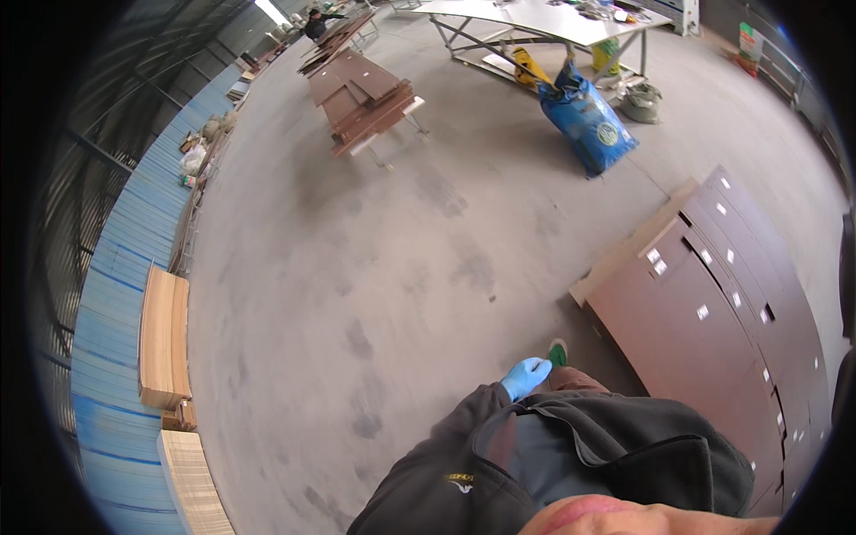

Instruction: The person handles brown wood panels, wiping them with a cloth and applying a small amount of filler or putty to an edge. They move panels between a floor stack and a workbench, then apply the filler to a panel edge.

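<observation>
- So the left hand (526, 378), in a thin blue glove, hangs low in front of the body. Fingers look loosely bent, but it's too small to say whether anything is tucked inside, so I can't tell if it's gripping.
- Right hand is out of the picture, so no clue what it's up to.
- Nearest big thing: the brown boards (660, 312) off to the right, lying flat side by side, with small white labels (702, 312) on top. The hand is apart from them, with the green shoe (557, 353) just past the fingertips.
- A tan sheet (615, 251) pokes out along the far left edge of the boards. Can't make out what props it all up.
- My guess on handling: the boards look stiff and fairly heavy for one hand, being long and wide. The faces seem smooth, so a glove might slide if you just press on top.
- I'd take hold with both hands on opposite long edges, fingers underneath, near the middle for balance. The dark slots (769, 313) look like weaker spots, so don't lift there, and go easy on corners, which probably chip.
- Farther out: a blue bag (593, 129) leans near a white table (535, 20).
</observation>
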Demonstrator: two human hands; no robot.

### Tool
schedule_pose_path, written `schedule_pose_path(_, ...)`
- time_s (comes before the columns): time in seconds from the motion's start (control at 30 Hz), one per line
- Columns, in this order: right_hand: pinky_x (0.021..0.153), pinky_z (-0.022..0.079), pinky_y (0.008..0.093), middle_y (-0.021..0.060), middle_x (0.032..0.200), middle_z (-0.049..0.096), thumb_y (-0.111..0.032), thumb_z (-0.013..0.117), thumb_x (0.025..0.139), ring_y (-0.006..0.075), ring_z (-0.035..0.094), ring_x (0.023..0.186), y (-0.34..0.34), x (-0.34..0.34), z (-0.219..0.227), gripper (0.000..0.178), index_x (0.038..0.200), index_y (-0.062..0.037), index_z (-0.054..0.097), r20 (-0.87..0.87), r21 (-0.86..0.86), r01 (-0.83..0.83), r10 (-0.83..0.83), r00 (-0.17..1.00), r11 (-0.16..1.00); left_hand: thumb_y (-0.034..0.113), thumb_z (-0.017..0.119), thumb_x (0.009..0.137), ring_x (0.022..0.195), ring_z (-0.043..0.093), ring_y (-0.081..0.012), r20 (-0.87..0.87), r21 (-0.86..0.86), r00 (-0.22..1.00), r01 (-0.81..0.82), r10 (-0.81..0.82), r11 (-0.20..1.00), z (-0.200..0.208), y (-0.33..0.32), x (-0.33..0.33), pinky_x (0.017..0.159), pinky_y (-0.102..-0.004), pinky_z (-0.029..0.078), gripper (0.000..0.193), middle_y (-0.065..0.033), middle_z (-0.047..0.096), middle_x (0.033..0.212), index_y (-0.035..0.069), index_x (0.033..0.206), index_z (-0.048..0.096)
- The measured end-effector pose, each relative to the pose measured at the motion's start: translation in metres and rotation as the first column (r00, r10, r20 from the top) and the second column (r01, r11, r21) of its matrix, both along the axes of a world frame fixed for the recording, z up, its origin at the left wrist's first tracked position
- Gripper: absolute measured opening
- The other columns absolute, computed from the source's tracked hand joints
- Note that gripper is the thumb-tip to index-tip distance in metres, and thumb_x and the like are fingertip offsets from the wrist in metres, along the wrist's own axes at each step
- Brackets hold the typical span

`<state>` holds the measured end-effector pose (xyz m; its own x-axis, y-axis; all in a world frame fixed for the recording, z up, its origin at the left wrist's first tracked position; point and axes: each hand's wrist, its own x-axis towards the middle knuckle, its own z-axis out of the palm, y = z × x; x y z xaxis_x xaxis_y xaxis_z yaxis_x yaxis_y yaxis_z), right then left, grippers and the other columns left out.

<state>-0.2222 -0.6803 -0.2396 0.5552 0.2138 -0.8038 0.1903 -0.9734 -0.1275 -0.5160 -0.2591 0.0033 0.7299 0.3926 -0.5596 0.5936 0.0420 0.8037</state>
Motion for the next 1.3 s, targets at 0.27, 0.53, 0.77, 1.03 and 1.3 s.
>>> schedule_pose_path(0.27, 0.083, 0.055, 0.0468, 0.0275, 0.098, 0.075, -0.043, 0.065, 0.096, 0.0364, 0.074, 0.092, 0.48, 0.125, 0.1, 0.051, 0.106, 0.0062, 0.074, 0.087, 0.541, -0.246, 0.238, 0.967, 0.804, 0.04, 0.059, 0.105, 0.116, 0.065, -0.0227, -0.061, 0.091, 0.957, -0.276, 0.282, 0.957, 0.017, 0.22, 0.037, 0.104, -0.0363, 0.048, 0.049, -0.0144, 0.072, 0.123, -0.001, 0.131, 0.065)
schedule_pose_path(0.53, 0.109, 0.048, 0.0404, 0.0233, 0.132, 0.069, -0.042, 0.066, 0.098, 0.0336, 0.064, 0.127, 0.82, 0.164, 0.18, 0.062, 0.137, 0.0056, 0.061, -0.007, 0.667, -0.118, 0.165, 0.986, 0.735, 0.037, 0.061, 0.106, 0.106, 0.064, -0.0158, -0.069, -0.061, 0.967, -0.249, 0.245, 0.967, -0.048, 0.459, 0.096, 0.095, -0.0328, 0.052, 0.044, -0.0079, 0.072, 0.115, 0.0, 0.127, 0.067)
schedule_pose_path(0.77, 0.097, 0.053, 0.0438, 0.0254, 0.111, 0.075, -0.052, 0.062, 0.094, 0.0375, 0.072, 0.109, 0.847, 0.22, 0.114, 0.06, 0.114, 0.0022, 0.075, -0.067, 0.279, -0.261, 0.29, 0.955, 0.924, 0.039, 0.062, 0.103, 0.103, 0.067, -0.02, -0.008, 0.173, 0.973, -0.225, 0.23, 0.959, -0.014, 0.703, 0.181, 0.092, -0.0354, 0.053, 0.045, -0.0133, 0.074, 0.11, 0.0, 0.123, 0.068)
schedule_pose_path(1.03, 0.098, 0.051, 0.0468, 0.0195, 0.117, 0.072, -0.044, 0.056, 0.095, 0.0345, 0.067, 0.114, 0.878, 0.346, -0.027, 0.044, 0.118, -0.0111, 0.074, 0.108, 0.056, -0.7, 0.693, 0.713, 0.712, 0.035, 0.061, 0.104, 0.091, 0.061, -0.0144, 0.057, 0.1, 0.99, -0.131, 0.126, 0.986, -0.052, 0.897, 0.321, 0.084, -0.0343, 0.052, 0.038, -0.0064, 0.07, 0.096, 0.0, 0.114, 0.069)
schedule_pose_path(1.3, 0.075, 0.056, 0.0524, 0.0257, 0.087, 0.073, -0.038, 0.063, 0.088, 0.0415, 0.071, 0.08, 1.215, 0.494, 0.104, 0.039, 0.088, -0.0018, 0.077, 0.121, 0.453, -0.044, -0.013, 0.993, 0.89, 0.033, 0.057, 0.106, 0.076, 0.057, -0.0123, -0.318, -0.181, 0.942, 0.054, -0.11, 0.982, -0.096, 1.072, 0.451, 0.069, -0.0329, 0.05, 0.033, -0.0012, 0.063, 0.084, 0.005, 0.092, 0.066)
